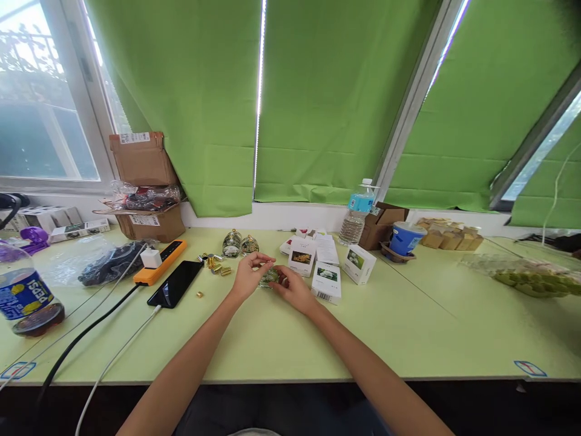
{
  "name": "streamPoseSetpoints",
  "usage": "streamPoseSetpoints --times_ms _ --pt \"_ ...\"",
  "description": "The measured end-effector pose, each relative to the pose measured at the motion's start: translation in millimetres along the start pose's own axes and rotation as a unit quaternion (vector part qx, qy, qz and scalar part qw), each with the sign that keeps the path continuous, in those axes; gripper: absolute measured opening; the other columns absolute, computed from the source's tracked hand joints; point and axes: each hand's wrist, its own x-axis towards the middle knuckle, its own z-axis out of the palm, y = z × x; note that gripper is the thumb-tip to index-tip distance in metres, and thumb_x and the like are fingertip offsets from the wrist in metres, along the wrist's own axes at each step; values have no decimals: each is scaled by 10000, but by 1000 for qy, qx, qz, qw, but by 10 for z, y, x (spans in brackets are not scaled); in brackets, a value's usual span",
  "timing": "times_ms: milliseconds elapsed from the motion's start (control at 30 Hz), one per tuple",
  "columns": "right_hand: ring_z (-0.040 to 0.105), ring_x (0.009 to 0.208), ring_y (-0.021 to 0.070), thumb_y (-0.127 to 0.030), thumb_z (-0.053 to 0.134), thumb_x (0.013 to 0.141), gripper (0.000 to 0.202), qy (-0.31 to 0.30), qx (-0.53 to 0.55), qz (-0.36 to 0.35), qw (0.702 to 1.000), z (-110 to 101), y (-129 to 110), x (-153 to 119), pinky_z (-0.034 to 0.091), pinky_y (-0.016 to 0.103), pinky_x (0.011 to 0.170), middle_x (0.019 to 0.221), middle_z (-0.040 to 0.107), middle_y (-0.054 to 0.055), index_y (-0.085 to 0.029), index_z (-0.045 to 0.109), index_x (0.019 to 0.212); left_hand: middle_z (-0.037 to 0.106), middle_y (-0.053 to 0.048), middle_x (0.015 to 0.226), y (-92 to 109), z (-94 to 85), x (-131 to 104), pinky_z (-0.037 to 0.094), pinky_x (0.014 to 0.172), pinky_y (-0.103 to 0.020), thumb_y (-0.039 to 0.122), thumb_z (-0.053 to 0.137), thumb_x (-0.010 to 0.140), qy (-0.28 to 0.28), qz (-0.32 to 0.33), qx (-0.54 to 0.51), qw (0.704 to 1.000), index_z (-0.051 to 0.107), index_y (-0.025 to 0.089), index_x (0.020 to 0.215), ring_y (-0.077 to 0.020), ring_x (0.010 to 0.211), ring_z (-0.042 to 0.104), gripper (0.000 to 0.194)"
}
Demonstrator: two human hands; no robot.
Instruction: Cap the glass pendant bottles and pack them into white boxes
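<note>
A small clear glass bottle (269,279) stands on the table between my hands, partly covered by fingers. My right hand (295,290) is closed around its right side. Above the bottle's left side, my left hand (249,277) has thumb and fingertips drawn together in a pinch; whatever is in it is too small to make out. Behind my left hand are two round glass bottles with gold and black decoration (232,243) (249,245). Several gold caps (213,261) lie left of them, and one small gold piece (200,295) sits apart, nearer me.
White printed boxes (327,281) stand and lie right of my hands. Behind them are a water bottle (356,215) and a blue tub (405,238). On the left lie a phone (175,284), an orange power strip (161,263), cables and a Pepsi bottle (29,297).
</note>
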Motion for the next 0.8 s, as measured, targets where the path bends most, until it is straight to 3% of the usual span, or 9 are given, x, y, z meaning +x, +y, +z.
streamPoseSetpoints --times_ms 567,800 --pt "551 720 147 -395 646 837 408 6 15 1 1000 2 -21 1 451 274 618 951 626 45 -201 582 1190 718 -87 997 -76 -81 25 525 866 -351 335 672 816 -19 52 65 996 677 176 941 -203 922 676 202" --pt "565 721 144 -389 649 836 387 6 7 -1 1000 -3 -19 -4 461 275 622 966 621 42 -207 582 1171 703 -63 918 -75 -79 30 537 764 -305 326 646 835 21 87 111 990 711 187 893 -179 849 654 164"
